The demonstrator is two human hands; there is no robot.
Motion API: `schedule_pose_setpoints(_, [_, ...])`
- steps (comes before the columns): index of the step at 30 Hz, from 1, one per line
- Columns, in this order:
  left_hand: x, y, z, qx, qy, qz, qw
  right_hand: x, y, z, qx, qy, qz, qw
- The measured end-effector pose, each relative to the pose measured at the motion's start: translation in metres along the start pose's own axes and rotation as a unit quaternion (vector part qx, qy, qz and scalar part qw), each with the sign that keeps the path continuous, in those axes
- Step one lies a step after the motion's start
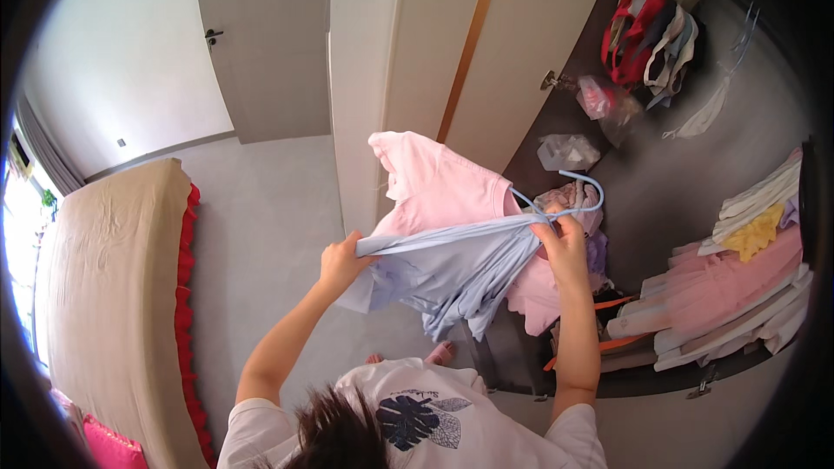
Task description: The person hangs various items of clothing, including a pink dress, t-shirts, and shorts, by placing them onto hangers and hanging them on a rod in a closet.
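Between my hands a light blue garment (449,267) is stretched out, its upper edge pulled nearly straight. My left hand (343,264) pinches one end of that edge. At the other end my right hand (561,238) grips the blue cloth together with the neck of a light blue hanger (594,189), whose hook curves up above the fingers. A pink short-sleeved top (443,185) hangs on the hanger behind the blue garment. Its far sleeve points up and left, and its lower part shows beneath my right wrist. Blue folds cover the middle of the pink top.
An open wardrobe to the right holds hanging clothes (717,293), bags on a hook (642,32) and a clear plastic bag (567,151). Its pale door (521,32) stands beyond my hands. A bed with a beige cover (117,286) is at left; a grey door (267,45) is behind.
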State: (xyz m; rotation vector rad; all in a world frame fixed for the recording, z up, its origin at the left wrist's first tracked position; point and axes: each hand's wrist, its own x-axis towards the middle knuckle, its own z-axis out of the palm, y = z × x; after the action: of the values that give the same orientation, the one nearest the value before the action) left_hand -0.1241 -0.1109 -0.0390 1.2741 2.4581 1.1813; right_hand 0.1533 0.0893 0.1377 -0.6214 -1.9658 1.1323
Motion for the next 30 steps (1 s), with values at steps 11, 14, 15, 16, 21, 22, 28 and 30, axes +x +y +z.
schedule_pose_setpoints(11, [0.053,-0.029,-0.031,-0.398,-0.01,-0.194,0.896,-0.006,-0.008,-0.022,-0.007,-0.03,0.042,0.999])
schedule_pose_setpoints(14, [0.096,-0.018,-0.067,-0.626,0.01,0.016,0.78,-0.005,-0.012,-0.026,0.027,-0.021,0.062,0.997])
schedule_pose_setpoints(15, [0.104,-0.02,-0.072,-0.624,0.06,0.124,0.769,-0.006,-0.017,-0.025,0.024,-0.008,0.06,0.998])
schedule_pose_setpoints(16, [0.103,-0.02,-0.054,-0.654,0.156,0.066,0.738,-0.004,-0.022,-0.024,0.023,0.006,0.055,0.998])
schedule_pose_setpoints(21, [0.017,-0.095,0.123,-0.491,-0.146,-0.176,0.841,0.004,-0.04,-0.025,0.042,0.062,0.064,0.995])
schedule_pose_setpoints(22, [0.004,-0.112,0.152,-0.463,-0.182,-0.155,0.854,0.009,-0.037,-0.026,0.065,0.07,0.064,0.993])
schedule_pose_setpoints(28, [-0.028,-0.093,0.25,-0.25,-0.32,0.003,0.914,0.002,-0.03,-0.032,0.042,0.044,0.083,0.995])
schedule_pose_setpoints(30, [-0.024,-0.071,0.281,-0.355,-0.287,0.047,0.888,0.001,-0.037,-0.036,0.064,0.046,0.075,0.994])
